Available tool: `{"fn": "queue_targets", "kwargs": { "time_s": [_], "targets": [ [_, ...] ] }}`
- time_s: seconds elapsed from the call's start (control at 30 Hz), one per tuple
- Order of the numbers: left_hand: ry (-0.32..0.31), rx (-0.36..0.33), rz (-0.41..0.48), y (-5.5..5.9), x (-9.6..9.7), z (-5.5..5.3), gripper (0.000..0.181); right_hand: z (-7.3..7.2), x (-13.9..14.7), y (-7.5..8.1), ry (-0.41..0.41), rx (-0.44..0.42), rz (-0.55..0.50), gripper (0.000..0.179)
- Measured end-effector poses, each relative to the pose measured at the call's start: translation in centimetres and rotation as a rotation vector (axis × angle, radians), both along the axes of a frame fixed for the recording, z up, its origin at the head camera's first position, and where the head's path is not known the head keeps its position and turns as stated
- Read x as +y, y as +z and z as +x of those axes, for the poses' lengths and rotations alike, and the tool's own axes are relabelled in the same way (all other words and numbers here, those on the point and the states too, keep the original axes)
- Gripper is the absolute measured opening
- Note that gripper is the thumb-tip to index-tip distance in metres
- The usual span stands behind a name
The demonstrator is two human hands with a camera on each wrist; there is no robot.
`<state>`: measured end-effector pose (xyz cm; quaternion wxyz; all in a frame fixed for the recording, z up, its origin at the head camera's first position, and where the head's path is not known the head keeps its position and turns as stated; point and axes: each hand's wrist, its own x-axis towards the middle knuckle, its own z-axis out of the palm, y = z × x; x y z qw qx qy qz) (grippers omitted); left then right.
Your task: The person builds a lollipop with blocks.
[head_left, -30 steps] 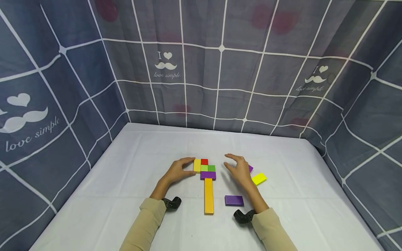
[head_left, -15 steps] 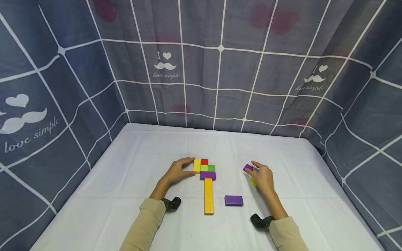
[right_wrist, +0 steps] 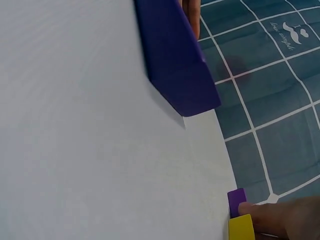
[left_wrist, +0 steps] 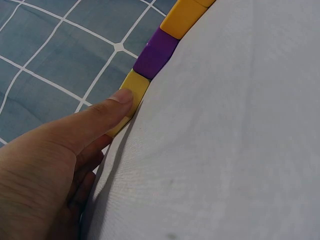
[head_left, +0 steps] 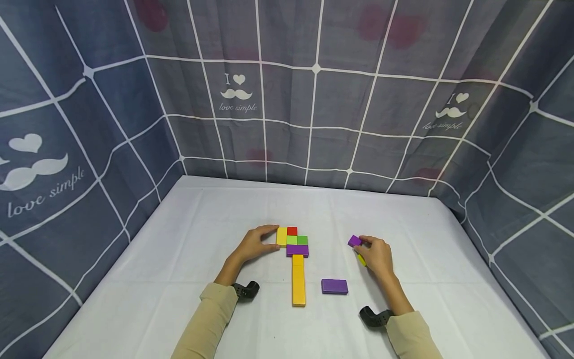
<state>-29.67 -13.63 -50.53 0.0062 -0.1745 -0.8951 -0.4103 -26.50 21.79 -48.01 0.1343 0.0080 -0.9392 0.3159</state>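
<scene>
My left hand (head_left: pixel 253 243) holds a yellow block (head_left: pixel 281 237) between thumb and index finger, at the left side of a flat group of blocks. That group also has a red block (head_left: pixel 292 231), two green blocks (head_left: pixel 302 240) and a purple block (head_left: pixel 297 251); a long orange strip (head_left: pixel 298 280) runs down from it. In the left wrist view the thumb (left_wrist: pixel 121 96) lies on the yellow block. Farther right, my right hand (head_left: pixel 377 255) pinches a small purple block (head_left: pixel 354 241). A bright yellow block (head_left: pixel 361 260) lies partly hidden under that hand.
A loose purple rectangular block (head_left: pixel 334 286) lies right of the orange strip and looms large in the right wrist view. White cloth (head_left: pixel 215 209) covers the table. A dark grid-patterned curtain (head_left: pixel 287 99) surrounds it at the back and sides.
My right hand has moved away from the block group, rightward to the small purple block, and now pinches it. The left hand stays on the yellow block.
</scene>
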Motion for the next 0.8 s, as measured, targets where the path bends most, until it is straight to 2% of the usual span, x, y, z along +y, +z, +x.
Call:
{"fn": "queue_targets", "kwargs": {
  "time_s": [0.17, 0.33, 0.5, 0.67, 0.8],
  "targets": [
    [-0.002, -0.001, -0.005, 0.0, 0.0, -0.1, 0.063, 0.2, -0.3, 0.8, 0.048, -0.009, -0.02, 0.032],
    [-0.006, 0.0, -0.007, 0.0, -0.1, -0.1, 0.063, -0.1, -1.4, 1.8, 0.097, 0.04, -0.047, 0.032],
    [0.005, -0.004, -0.01, 0.0, -0.1, -0.2, 0.064, -1.5, -3.4, 2.4, 0.152, 0.091, -0.091, 0.033],
    [0.006, -0.003, -0.008, -0.1, -0.1, -0.1, 0.064, -3.2, -5.8, 2.4, 0.211, 0.124, -0.142, 0.034],
    [0.006, -0.004, 0.0, -0.1, 0.1, 0.0, 0.065, -4.1, -7.8, 2.0, 0.261, 0.102, -0.154, 0.034]
  ]
}}
